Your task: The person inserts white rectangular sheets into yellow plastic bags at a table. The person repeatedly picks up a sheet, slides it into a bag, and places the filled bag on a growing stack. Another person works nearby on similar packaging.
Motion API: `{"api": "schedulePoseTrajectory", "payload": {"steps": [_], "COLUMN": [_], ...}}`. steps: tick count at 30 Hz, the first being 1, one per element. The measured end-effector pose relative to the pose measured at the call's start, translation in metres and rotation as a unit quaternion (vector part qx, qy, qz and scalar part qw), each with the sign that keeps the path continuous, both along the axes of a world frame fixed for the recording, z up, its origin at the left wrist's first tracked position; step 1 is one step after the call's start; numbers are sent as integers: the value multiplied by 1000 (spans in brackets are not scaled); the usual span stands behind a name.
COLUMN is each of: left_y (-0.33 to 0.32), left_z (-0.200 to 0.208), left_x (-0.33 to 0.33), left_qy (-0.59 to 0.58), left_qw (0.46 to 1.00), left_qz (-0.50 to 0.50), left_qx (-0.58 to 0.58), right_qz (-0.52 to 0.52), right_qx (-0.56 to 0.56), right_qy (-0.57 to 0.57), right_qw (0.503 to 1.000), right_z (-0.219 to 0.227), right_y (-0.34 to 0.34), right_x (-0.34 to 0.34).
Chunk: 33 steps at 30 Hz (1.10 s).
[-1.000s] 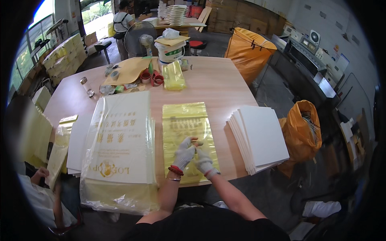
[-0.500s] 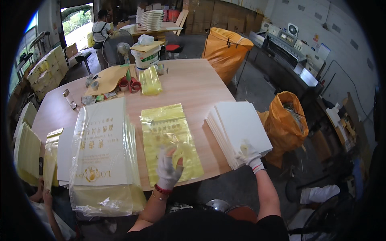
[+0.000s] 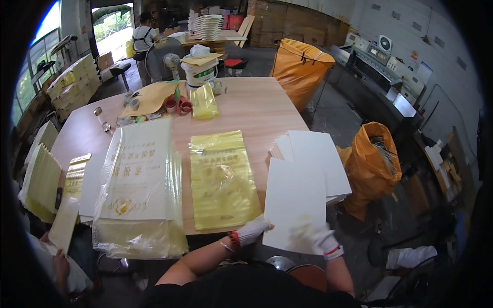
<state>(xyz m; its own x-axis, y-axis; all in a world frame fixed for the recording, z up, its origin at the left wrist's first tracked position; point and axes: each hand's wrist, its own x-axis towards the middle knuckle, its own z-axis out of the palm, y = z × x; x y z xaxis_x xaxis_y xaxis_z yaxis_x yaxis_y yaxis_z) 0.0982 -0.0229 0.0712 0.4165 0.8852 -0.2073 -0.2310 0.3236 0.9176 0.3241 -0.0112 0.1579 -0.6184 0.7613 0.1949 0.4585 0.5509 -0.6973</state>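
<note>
A white sheet or thin pack of white paper (image 3: 295, 197) hangs partly over the table's front edge, in front of the fanned stack of white paper (image 3: 321, 154) on the right. My left hand (image 3: 254, 230), in a white glove, pinches its lower left edge. Over its lower right part is my right hand (image 3: 317, 238), also gloved, the fingers smeared by motion. Left of the paper lies a flat yellow plastic bag (image 3: 224, 179) with printing. Beyond it, clear printed bags holding white paper (image 3: 134, 174) lie overlapped in a pile.
On the table (image 3: 257, 102) stand a white bucket (image 3: 199, 76), tape rolls (image 3: 177, 104), a small bottle (image 3: 102, 120) and more yellow bags (image 3: 204, 102). Orange sacks (image 3: 371, 164) stand at the right. A co-worker's hand (image 3: 61, 262) is at the lower left, holding a yellowish bag (image 3: 67, 220).
White paper has come off the right-hand stack toward me and to the left. My left hand has moved from above the yellow bag to the paper's edge; my right hand has come nearer.
</note>
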Motion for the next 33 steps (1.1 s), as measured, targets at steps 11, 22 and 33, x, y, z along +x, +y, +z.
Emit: {"api": "schedulePoseTrajectory", "payload": {"steps": [11,22,33], "left_y": [-52,39,30], "left_z": [47,-11,-73], "left_x": [6,-39,-89], "left_qy": [527,435,610], "left_qw": [771,772,650], "left_qz": [19,208,111], "left_qx": [356,413,439], "right_qz": [-233,-10,-153], "right_qx": [-114,118,165], "right_qy": [319,-259,-281], "right_qw": [911,959,933], "right_z": [-97,-114,-246], "right_y": [-20,26,196], "right_x": [-78,-77,-144]}}
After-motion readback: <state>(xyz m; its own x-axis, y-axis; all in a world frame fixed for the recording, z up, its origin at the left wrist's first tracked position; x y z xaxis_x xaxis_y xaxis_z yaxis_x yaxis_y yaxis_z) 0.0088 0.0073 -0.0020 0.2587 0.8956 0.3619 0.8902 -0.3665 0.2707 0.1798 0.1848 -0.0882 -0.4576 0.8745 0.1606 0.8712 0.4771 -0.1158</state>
